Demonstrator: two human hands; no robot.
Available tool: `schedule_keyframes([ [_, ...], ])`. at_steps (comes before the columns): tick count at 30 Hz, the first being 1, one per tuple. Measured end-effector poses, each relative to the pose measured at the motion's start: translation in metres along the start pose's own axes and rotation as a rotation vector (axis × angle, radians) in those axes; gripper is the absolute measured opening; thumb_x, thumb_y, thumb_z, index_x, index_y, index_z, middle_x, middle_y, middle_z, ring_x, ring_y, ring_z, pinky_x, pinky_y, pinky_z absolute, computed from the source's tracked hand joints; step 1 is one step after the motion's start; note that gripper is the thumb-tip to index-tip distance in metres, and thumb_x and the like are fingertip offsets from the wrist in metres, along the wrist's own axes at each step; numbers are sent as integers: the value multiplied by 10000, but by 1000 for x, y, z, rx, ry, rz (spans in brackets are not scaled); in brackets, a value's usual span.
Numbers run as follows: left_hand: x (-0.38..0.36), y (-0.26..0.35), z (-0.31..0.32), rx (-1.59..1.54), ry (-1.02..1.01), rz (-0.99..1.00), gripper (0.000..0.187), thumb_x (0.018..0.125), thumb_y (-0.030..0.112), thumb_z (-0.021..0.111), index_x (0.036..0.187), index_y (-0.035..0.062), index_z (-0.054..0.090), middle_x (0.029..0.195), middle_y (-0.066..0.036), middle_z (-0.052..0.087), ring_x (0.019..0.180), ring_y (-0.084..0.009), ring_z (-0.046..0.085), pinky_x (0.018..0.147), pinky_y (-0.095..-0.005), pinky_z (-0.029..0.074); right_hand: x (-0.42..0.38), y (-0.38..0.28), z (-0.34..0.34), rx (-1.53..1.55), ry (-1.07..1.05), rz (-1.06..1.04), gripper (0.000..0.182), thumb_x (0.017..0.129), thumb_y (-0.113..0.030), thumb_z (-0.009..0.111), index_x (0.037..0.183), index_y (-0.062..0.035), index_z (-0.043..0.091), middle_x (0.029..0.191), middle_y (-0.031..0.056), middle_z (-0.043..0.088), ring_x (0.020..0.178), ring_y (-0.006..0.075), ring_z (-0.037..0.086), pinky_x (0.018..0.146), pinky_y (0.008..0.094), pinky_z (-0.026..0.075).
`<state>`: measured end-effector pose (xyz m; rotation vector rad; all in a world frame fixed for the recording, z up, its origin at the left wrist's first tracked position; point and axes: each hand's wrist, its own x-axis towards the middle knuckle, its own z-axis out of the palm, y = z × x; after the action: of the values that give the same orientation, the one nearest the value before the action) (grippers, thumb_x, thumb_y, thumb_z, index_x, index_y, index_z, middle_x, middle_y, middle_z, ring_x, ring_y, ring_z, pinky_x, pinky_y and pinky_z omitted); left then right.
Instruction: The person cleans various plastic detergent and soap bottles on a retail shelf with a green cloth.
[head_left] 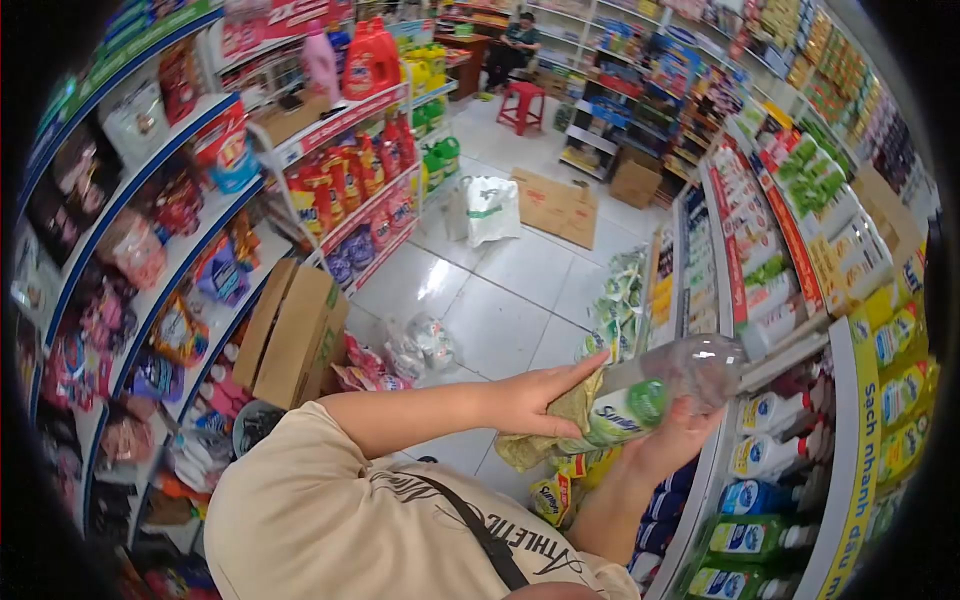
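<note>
A clear plastic bottle point(630, 408) with a green and white label lies tilted between my two hands, its cap end pointing right toward the shelf. My right hand point(672, 440) grips it from below, around the middle of its body. Against the label end, my left hand point(548, 392) presses a yellowish-brown cloth point(572, 408), the thumb and fingers bent over it. Part of the cloth hangs down under the bottle. Below my hands are yellow packets point(553, 497), partly hidden by my right forearm.
On the right, a shelf holds white bottles point(772, 412) and green bottles point(745, 538). Left of me stands a cardboard box point(295, 335) beside plastic-wrapped packs point(430, 340) on the tiled floor. Farther off are a white bag point(490, 210), flat cardboard point(555, 207), a red stool point(521, 107) and a seated person point(515, 45).
</note>
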<state>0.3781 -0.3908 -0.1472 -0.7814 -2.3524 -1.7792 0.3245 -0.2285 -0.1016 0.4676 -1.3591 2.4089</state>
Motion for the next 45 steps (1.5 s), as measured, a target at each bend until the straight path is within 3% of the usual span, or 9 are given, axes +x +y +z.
schedule_keyframes([
  [8, 40, 11, 26, -16, 242, 235, 954, 759, 255, 680, 1389, 1, 10, 1362, -187, 295, 1243, -244, 319, 1022, -336, 244, -6, -5, -26, -206, -314, -123, 633, 812, -84, 580, 1319, 0, 211, 1259, 137, 382, 1143, 230, 410, 973, 353, 324],
  [22, 86, 18, 114, -268, 216, 88, 1003, 633, 177, 784, 1372, -10, 131, 1316, -135, 356, 1211, -206, 352, 1006, -319, 276, 43, -62, -98, -85, -197, -84, 722, 754, -133, 679, 1290, 26, 223, 1248, 150, 374, 1141, 226, 392, 973, 342, 306],
  [26, 77, 21, 124, -421, 333, 21, 796, 663, 67, 720, 1306, 15, 254, 1181, -90, 463, 1106, -174, 456, 936, -331, 379, 55, -51, -107, -50, -454, -54, 542, 860, -241, 563, 1255, 30, 310, 1187, 116, 433, 1086, 203, 430, 909, 324, 349],
  [31, 36, 2, 138, -865, 518, -263, 617, 712, 25, 623, 1244, 37, 310, 1124, -102, 501, 1019, -210, 528, 874, -350, 450, 75, 10, -173, -782, -847, 45, 289, 898, -258, 457, 942, -2, 583, 834, 110, 588, 785, 235, 554, 718, 339, 422],
  [34, 11, -7, 121, -1004, 644, -284, 575, 712, 31, 598, 1223, 58, 338, 1083, -113, 528, 973, -228, 557, 839, -377, 481, 4, 100, -278, -1340, -1573, 347, 357, 877, -282, 400, 830, 20, 585, 896, 195, 602, 798, 321, 569, 728, 393, 440],
  [35, 2, -7, 110, -991, 656, -252, 575, 705, 27, 601, 1219, 58, 344, 1077, -109, 530, 968, -226, 559, 836, -375, 482, -54, 164, -360, -1417, -1668, 697, 370, 894, -332, 408, 1009, -38, 600, 1002, 188, 597, 905, 302, 577, 775, 395, 453],
  [37, -13, -8, 87, -964, 682, -187, 577, 692, 19, 607, 1211, 57, 356, 1066, -103, 535, 956, -222, 565, 831, -372, 483, -106, 97, -328, -1155, -2142, 1003, 370, 874, -298, 400, 1056, -35, 586, 1054, 171, 589, 950, 288, 559, 796, 411, 447],
  [41, -34, 11, 51, -818, 819, -21, 594, 665, 24, 630, 1201, 48, 374, 1062, -111, 539, 958, -225, 568, 820, -366, 488, -173, 57, -312, -999, -1347, 914, 379, 878, -335, 399, 985, -28, 593, 892, 214, 607, 862, 374, 582, 734, 415, 460],
  [45, -44, 15, 33, -795, 781, 28, 637, 650, 56, 648, 1219, 39, 362, 1074, -124, 529, 972, -235, 558, 834, -366, 479, -197, 81, -320, -1378, -1070, 886, 397, 894, -363, 367, 880, -36, 592, 841, 194, 613, 796, 375, 587, 706, 450, 458],
])
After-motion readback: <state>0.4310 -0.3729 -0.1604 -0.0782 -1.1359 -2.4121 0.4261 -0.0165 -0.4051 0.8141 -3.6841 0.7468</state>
